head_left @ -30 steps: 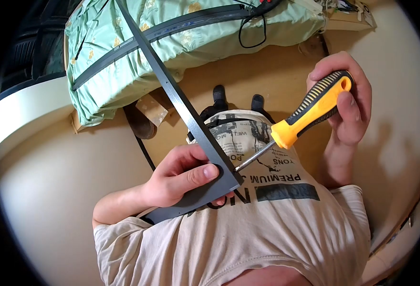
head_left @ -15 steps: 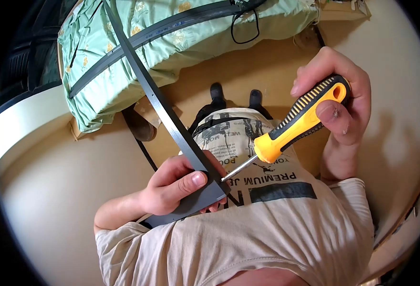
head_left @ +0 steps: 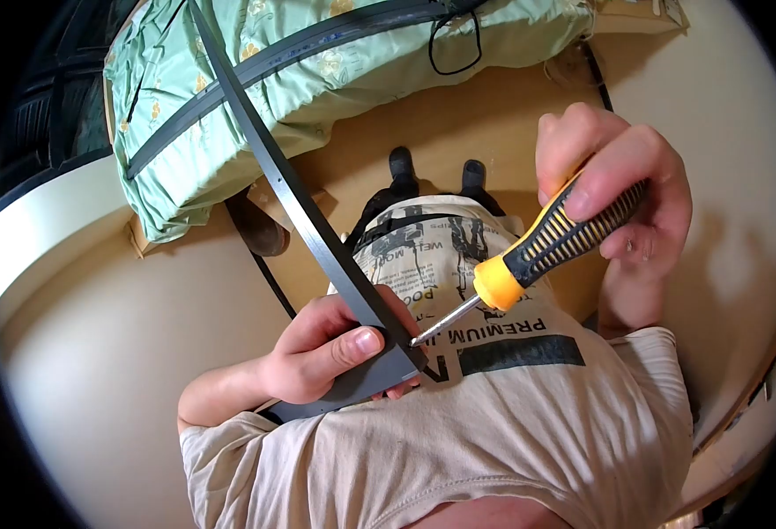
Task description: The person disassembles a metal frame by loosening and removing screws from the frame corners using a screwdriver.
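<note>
- At the corner of the dark grey frame (head_left: 310,226), in front of the person's chest, a screwdriver (head_left: 573,240) points its metal shaft down and leftward, tip at the narrow edge; whether it sits in a screw is too small to tell.
- From that corner, one long bar runs up and left beyond the picture's top edge; the other part slants down toward the left sleeve.
- The left hand (head_left: 313,357) is clamped on the frame beside the corner, thumb flat on the near face, fingertips showing past the lower edge.
- The right hand (head_left: 643,181) is closed on the screwdriver's yellow and black ribbed handle, which is held tilted, butt end up.
- Just behind the frame corner is the person's beige printed T-shirt (head_left: 458,423).
- Farther out, two dark shoes (head_left: 401,166) stand on the brown floor (head_left: 502,132).
- Beyond them, green floral cloth (head_left: 291,115) bears a curved dark strip (head_left: 300,55), with a black cable loop (head_left: 448,73) hanging near the strip's right end.
</note>
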A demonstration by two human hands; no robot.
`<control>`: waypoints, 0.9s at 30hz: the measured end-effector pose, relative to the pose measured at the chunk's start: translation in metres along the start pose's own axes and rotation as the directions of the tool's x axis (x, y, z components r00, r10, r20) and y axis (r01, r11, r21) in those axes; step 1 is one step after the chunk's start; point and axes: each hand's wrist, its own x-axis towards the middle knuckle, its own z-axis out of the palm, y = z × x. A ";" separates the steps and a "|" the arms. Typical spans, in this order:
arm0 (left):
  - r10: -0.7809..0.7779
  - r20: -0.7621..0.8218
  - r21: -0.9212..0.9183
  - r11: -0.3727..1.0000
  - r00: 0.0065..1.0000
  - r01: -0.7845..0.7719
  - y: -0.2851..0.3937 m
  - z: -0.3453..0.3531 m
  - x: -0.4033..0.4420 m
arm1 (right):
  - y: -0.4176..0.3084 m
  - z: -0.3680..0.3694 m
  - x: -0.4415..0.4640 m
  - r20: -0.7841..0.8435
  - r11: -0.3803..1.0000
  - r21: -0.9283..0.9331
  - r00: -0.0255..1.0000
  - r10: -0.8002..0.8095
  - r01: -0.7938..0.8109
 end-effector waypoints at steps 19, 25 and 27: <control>-0.009 -0.022 0.025 1.000 1.000 0.010 0.001 0.000 0.000 | -0.014 -0.012 -0.007 0.122 0.998 -0.002 0.990 0.068 -0.069; -0.006 -0.033 0.051 0.999 0.999 0.008 0.003 0.000 0.000 | -0.012 -0.021 -0.001 0.216 0.993 -0.120 0.975 0.045 -0.020; -0.010 -0.043 0.062 0.998 0.999 0.013 0.002 0.000 0.001 | -0.011 -0.018 0.000 0.201 0.987 -0.148 0.976 0.087 -0.058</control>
